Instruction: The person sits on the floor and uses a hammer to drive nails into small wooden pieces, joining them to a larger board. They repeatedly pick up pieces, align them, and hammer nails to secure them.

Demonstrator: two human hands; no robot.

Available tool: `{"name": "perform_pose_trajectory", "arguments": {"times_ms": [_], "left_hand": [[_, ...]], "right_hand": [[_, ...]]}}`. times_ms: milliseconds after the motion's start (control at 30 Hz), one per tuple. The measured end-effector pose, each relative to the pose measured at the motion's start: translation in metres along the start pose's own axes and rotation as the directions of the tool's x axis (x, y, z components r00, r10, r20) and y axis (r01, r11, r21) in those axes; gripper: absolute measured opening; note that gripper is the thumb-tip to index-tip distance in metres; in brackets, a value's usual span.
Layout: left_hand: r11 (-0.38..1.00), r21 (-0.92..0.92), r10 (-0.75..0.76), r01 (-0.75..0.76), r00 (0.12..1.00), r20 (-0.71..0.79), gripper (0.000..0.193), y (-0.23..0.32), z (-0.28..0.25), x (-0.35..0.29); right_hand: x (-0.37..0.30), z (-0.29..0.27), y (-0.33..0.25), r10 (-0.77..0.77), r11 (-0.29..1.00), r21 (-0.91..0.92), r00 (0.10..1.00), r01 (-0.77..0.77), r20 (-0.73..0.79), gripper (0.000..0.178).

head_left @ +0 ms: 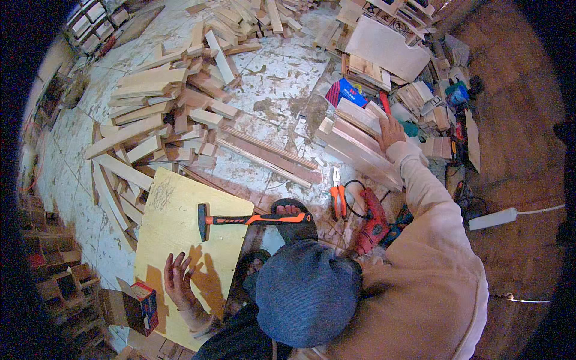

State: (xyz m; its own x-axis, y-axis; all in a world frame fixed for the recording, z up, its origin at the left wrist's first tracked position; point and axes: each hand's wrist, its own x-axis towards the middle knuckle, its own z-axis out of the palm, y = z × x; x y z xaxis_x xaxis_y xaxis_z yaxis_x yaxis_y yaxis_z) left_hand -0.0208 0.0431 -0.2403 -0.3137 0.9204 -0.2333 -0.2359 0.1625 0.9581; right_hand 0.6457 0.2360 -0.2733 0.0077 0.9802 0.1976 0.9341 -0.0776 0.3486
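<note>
My left hand (179, 282) hovers at the near left over a pale yellow board (162, 234), palm up, fingers apart and holding nothing. Its shadow falls on the board. On the same board lies a hammer (240, 219) with a dark head and an orange-black handle, whose end reaches beside my foot. My right hand (391, 131), arm stretched far right, has its fingers curled over a wooden strip (373, 113) in a stack of wooden boards (354, 144); the fingertips are partly hidden. Orange-handled pliers (338, 195) and a red power drill (373, 223) lie on the floor nearer me.
A heap of cut wood pieces (162, 102) spreads across the left and back. Two long strips (270, 157) lie mid-floor. An opened red-blue carton (144, 303) stands at the board's left edge. Blue packet (348, 93), offcuts and a white power strip (493, 219) lie right.
</note>
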Motion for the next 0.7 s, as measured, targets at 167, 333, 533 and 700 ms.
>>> {"name": "perform_pose_trajectory", "arguments": {"times_ms": [167,333,533,700], "left_hand": [[1.0,0.012,0.0,0.001,0.999,-0.032,0.046,0.004,0.006,-0.006],[1.0,-0.021,-0.018,0.018,1.0,0.0,0.044,0.0,0.006,-0.001],[0.995,-0.081,-0.05,0.05,0.999,0.008,0.046,-0.007,-0.003,0.001],[0.991,-0.1,-0.088,0.087,0.996,0.0,0.047,-0.015,-0.01,0.002]], "right_hand": [[0.004,0.001,0.019,-0.038,0.991,0.131,0.914,-0.016,0.403,0.063],[-0.004,0.02,0.027,0.017,0.971,0.214,0.926,-0.105,0.378,0.06],[-0.001,0.057,0.074,-0.126,0.807,0.588,0.959,-0.05,0.255,0.038],[0.031,0.089,0.116,-0.14,0.783,0.608,0.913,-0.135,0.383,0.033]]}}
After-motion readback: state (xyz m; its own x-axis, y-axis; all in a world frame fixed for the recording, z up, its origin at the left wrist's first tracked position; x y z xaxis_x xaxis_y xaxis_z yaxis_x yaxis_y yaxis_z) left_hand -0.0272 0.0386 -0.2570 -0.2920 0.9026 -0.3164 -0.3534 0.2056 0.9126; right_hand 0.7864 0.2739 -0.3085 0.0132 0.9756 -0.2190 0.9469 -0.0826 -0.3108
